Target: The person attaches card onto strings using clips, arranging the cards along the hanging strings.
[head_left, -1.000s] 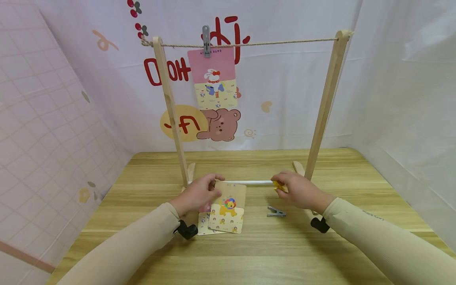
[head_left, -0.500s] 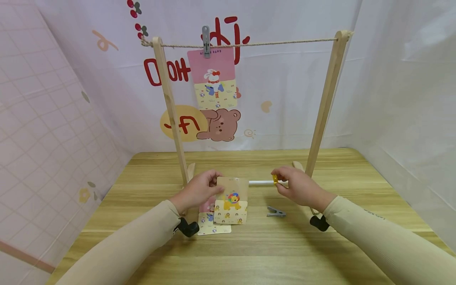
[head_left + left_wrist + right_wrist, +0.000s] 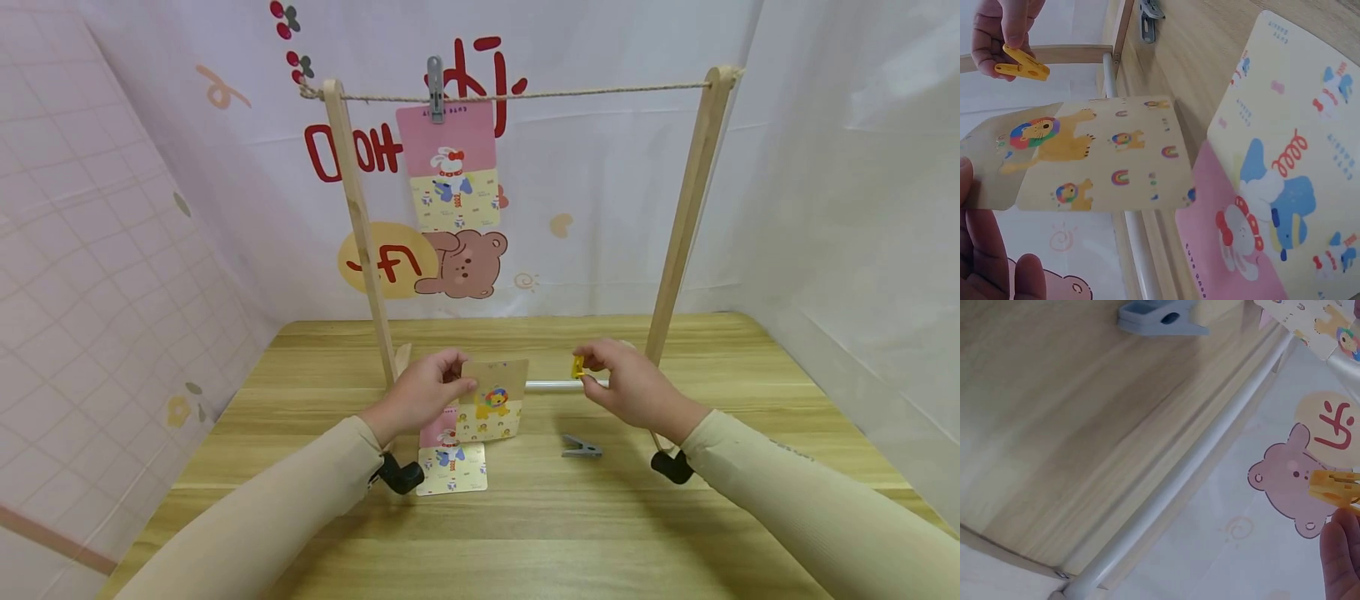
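My left hand (image 3: 426, 393) pinches a lion-print card (image 3: 492, 402) by its upper left edge, lifted off the table and tilted. Below it a pink and yellow rabbit-print card (image 3: 453, 468) lies flat, partly covered in the head view. My right hand (image 3: 637, 387) pinches a yellow clothespin (image 3: 577, 367) between thumb and fingers, to the right of the lion card and apart from it. The left wrist view shows the yellow clothespin (image 3: 1024, 64) beyond the lion card (image 3: 1094, 156). A grey clothespin (image 3: 581, 447) lies on the table beneath my right hand.
A twine line (image 3: 585, 91) runs between two wooden posts (image 3: 686, 217). From it a grey clothespin (image 3: 436, 90) holds another rabbit-print card (image 3: 452, 179). A metal bar (image 3: 551, 386) joins the stand's base behind my hands. A printed cloth (image 3: 600, 167) hangs behind.
The lion card has risen off the rabbit-print card, uncovering more of it, and now tilts. My right hand has raised the yellow clothespin slightly and turned it.
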`<state>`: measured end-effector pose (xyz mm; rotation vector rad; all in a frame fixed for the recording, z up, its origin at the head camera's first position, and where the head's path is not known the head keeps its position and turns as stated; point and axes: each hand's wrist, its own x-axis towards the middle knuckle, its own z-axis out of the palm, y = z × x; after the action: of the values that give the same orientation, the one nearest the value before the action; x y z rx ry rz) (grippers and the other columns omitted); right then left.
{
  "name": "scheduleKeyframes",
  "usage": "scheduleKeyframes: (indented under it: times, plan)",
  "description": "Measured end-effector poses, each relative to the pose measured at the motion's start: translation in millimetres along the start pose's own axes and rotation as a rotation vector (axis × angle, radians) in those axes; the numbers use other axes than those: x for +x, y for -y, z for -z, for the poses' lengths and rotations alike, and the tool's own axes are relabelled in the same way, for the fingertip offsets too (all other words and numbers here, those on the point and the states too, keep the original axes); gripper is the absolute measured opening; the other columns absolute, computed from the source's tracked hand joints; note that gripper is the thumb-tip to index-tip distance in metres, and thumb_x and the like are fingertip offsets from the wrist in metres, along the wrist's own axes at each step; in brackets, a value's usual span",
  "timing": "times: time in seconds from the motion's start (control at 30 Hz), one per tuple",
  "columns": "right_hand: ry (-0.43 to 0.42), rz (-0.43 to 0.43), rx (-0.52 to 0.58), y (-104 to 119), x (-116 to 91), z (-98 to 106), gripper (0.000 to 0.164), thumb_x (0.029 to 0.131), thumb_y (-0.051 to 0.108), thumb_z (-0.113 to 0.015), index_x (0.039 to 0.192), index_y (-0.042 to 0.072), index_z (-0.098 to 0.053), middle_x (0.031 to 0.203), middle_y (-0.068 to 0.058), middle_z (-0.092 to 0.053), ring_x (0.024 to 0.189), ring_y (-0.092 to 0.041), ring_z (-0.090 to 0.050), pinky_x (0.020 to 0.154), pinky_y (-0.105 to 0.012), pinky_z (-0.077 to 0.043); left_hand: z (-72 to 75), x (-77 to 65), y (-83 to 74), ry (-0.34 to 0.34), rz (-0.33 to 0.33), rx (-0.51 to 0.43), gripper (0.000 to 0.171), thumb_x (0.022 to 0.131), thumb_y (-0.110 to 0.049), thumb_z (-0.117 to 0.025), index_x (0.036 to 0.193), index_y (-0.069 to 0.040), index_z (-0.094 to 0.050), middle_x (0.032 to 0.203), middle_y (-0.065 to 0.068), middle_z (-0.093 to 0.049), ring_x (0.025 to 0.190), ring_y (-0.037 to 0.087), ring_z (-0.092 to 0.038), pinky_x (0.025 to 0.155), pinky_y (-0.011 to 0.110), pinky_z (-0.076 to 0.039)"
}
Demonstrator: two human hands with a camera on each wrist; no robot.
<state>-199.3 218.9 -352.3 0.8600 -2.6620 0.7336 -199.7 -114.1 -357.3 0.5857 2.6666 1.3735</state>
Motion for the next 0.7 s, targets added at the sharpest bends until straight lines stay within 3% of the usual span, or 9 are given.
scheduleKeyframes:
  times: [0.7]
  plan:
    - [-0.161, 0.096, 0.059, 8.1, 10.2, 8.6, 0.028, 0.089, -0.01, -0.072, 0.115, -0.005, -0.065, 0.106, -0.014, -0.072, 0.096, -0.032, -0.078, 0.082, -0.045, -0.063, 1.7, 13.7, -12.0, -0.1, -0.047, -0.005, 0.011, 0.104, -0.022, -0.069, 0.111, -0.015, -0.068, 0.096, 0.002, -0.062, 0.089, 0.02, -0.058, 0.076, 0.033, -0.051]
